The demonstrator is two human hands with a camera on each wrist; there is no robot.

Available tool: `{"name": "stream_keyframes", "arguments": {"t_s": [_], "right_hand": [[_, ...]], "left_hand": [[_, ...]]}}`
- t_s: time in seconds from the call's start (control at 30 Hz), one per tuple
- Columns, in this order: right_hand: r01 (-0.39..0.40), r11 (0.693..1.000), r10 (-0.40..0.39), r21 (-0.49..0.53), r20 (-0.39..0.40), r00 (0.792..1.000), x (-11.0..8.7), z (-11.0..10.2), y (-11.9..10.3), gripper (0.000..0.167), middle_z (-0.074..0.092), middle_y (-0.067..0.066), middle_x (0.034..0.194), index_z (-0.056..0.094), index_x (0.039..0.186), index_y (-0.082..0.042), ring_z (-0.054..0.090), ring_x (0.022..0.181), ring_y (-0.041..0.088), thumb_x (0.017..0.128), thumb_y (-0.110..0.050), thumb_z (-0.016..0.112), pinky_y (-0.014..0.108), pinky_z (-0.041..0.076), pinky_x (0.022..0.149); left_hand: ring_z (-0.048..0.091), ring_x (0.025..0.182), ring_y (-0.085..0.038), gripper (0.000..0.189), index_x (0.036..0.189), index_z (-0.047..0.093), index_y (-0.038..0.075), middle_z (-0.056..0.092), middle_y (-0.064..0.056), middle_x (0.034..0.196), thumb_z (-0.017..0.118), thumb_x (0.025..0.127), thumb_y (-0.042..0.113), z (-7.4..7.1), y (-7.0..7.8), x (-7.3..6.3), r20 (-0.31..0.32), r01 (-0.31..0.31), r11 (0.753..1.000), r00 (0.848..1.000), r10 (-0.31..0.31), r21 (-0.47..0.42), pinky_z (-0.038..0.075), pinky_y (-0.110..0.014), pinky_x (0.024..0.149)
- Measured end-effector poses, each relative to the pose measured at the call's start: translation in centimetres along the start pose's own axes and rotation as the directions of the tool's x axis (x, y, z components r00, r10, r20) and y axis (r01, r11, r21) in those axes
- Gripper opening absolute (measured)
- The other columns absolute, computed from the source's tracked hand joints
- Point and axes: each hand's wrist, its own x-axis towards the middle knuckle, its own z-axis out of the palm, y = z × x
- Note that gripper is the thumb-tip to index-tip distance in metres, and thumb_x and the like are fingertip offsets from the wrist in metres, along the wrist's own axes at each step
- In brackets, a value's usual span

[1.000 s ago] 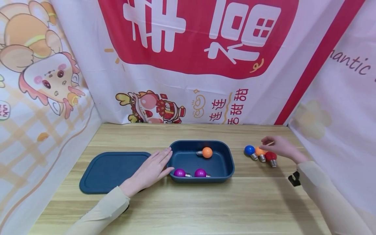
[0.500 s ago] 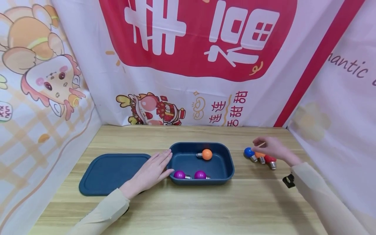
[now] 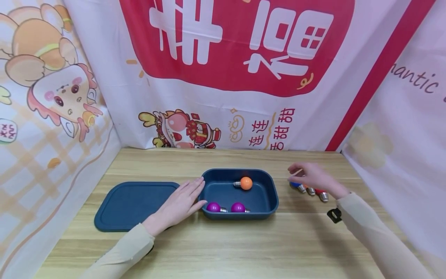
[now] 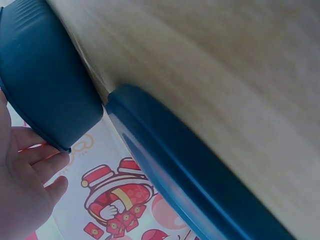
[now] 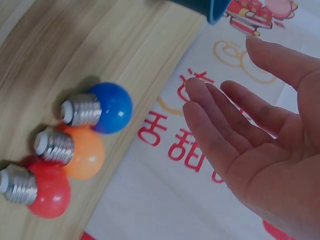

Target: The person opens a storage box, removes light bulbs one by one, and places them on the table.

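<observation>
With its fingers straight, my left hand (image 3: 179,203) rests against the left rim of the dark blue box (image 3: 274,195). Its fingertips touch that rim in the left wrist view. Inside the box lie an orange light bulb (image 3: 246,183) and two purple bulbs, one at the front left (image 3: 213,207) and one at the front middle (image 3: 238,207). My right hand (image 3: 315,177) hovers above a row of loose bulbs, its fingers loosely bent around nothing. The right wrist view shows these apart from the hand: a blue bulb (image 5: 112,107), an orange bulb (image 5: 85,152) and a red bulb (image 5: 50,192).
A flat dark blue lid (image 3: 134,205) lies left of the box, partly behind my left forearm. Everything stands on a wood-grain table (image 3: 240,248). Printed cloth (image 3: 223,89) hangs along the back and both sides.
My right hand has moved left across the loose bulbs, from above the orange and red ones to above the blue one. The left hand, box and bulbs have stayed in place.
</observation>
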Motion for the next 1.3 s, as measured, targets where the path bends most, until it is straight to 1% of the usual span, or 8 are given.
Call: {"name": "stream_keyframes", "arguments": {"t_s": [0.13, 0.37, 0.53, 0.73, 0.97, 1.07, 1.23, 1.3], "right_hand": [[0.037, 0.999, -0.037, 0.001, 0.001, 0.999, 0.1, 0.5, -1.0, 0.04, 0.071, 0.019, 0.115, 0.066, 0.118, 0.0, 0.072, 0.101, 0.027, 0.091, -0.03, 0.072, 0.042, 0.06, 0.086], [0.09, 0.996, -0.09, 0.02, 0.018, 0.996, 0.5, 1.4, -2.4, 0.036, 0.072, 0.019, 0.113, 0.067, 0.116, 0.002, 0.073, 0.096, 0.024, 0.091, -0.023, 0.073, 0.037, 0.062, 0.08], [0.116, 0.993, -0.116, 0.016, 0.019, 0.993, 0.8, 1.9, -3.3, 0.035, 0.072, 0.017, 0.113, 0.067, 0.115, -0.001, 0.073, 0.094, 0.022, 0.09, -0.024, 0.073, 0.037, 0.062, 0.081], [0.122, 0.992, -0.123, 0.041, 0.042, 0.992, 1.1, 2.3, -4.3, 0.038, 0.072, 0.015, 0.114, 0.068, 0.118, -0.002, 0.072, 0.093, 0.018, 0.089, -0.026, 0.075, 0.035, 0.062, 0.083], [0.205, 0.979, -0.205, 0.008, 0.036, 0.978, 1.5, 2.9, -5.4, 0.036, 0.072, 0.02, 0.113, 0.068, 0.115, 0.0, 0.073, 0.09, 0.02, 0.089, -0.023, 0.075, 0.036, 0.062, 0.08], [0.207, 0.978, -0.208, 0.014, 0.048, 0.977, 1.7, 3.3, -5.8, 0.034, 0.072, 0.019, 0.113, 0.069, 0.114, -0.002, 0.072, 0.089, 0.018, 0.088, -0.023, 0.075, 0.034, 0.062, 0.08], [0.254, 0.967, -0.255, 0.025, 0.065, 0.965, 2.3, 4.3, -6.2, 0.035, 0.073, 0.018, 0.109, 0.068, 0.113, 0.0, 0.072, 0.084, 0.015, 0.088, -0.023, 0.076, 0.033, 0.062, 0.078], [0.262, 0.965, -0.263, 0.022, 0.08, 0.961, 2.4, 4.7, -6.4, 0.035, 0.073, 0.014, 0.106, 0.068, 0.113, -0.002, 0.071, 0.081, 0.011, 0.087, -0.024, 0.076, 0.03, 0.062, 0.077]], "left_hand": [[0.041, 0.146, -0.025, 0.067, 0.148, 0.044, 0.003, 0.042, -0.012, 0.157, 0.05, 0.101, 0.05, 0.0, 0.0, 0.0, 0.001, 0.0, 1.0, 1.0, 0.0, 0.003, 0.034, -0.047, 0.121], [0.042, 0.146, -0.026, 0.067, 0.148, 0.045, 0.003, 0.042, -0.012, 0.157, 0.051, 0.1, 0.049, 0.0, 0.0, 0.0, -0.003, -0.003, 1.0, 1.0, 0.003, -0.001, 0.034, -0.048, 0.12], [0.041, 0.146, -0.026, 0.067, 0.148, 0.045, 0.002, 0.042, -0.013, 0.157, 0.051, 0.1, 0.049, -0.1, 0.0, 0.0, 0.0, -0.003, 1.0, 1.0, 0.003, 0.004, 0.034, -0.048, 0.12], [0.043, 0.145, -0.025, 0.066, 0.148, 0.045, 0.002, 0.043, -0.013, 0.156, 0.051, 0.101, 0.048, 0.0, -0.1, 0.1, -0.008, -0.011, 1.0, 1.0, 0.011, 0.009, 0.035, -0.048, 0.12], [0.043, 0.145, -0.026, 0.066, 0.148, 0.045, 0.003, 0.044, -0.013, 0.156, 0.051, 0.101, 0.049, 0.2, -0.3, 0.2, -0.01, -0.02, 1.0, 1.0, 0.02, 0.019, 0.037, -0.048, 0.119], [0.043, 0.145, -0.026, 0.066, 0.148, 0.045, 0.002, 0.044, -0.013, 0.156, 0.052, 0.1, 0.048, 0.2, -0.4, 0.2, -0.012, -0.018, 1.0, 1.0, 0.018, 0.011, 0.037, -0.049, 0.119], [0.042, 0.145, -0.026, 0.066, 0.148, 0.045, 0.002, 0.043, -0.013, 0.156, 0.052, 0.1, 0.048, 0.2, -0.4, 0.3, -0.007, -0.013, 1.0, 1.0, 0.013, 0.003, 0.035, -0.048, 0.12], [0.042, 0.146, -0.026, 0.066, 0.148, 0.044, 0.002, 0.042, -0.013, 0.157, 0.051, 0.101, 0.048, 0.3, -0.4, 0.3, -0.001, -0.012, 1.0, 1.0, 0.012, 0.003, 0.035, -0.048, 0.12]]}}
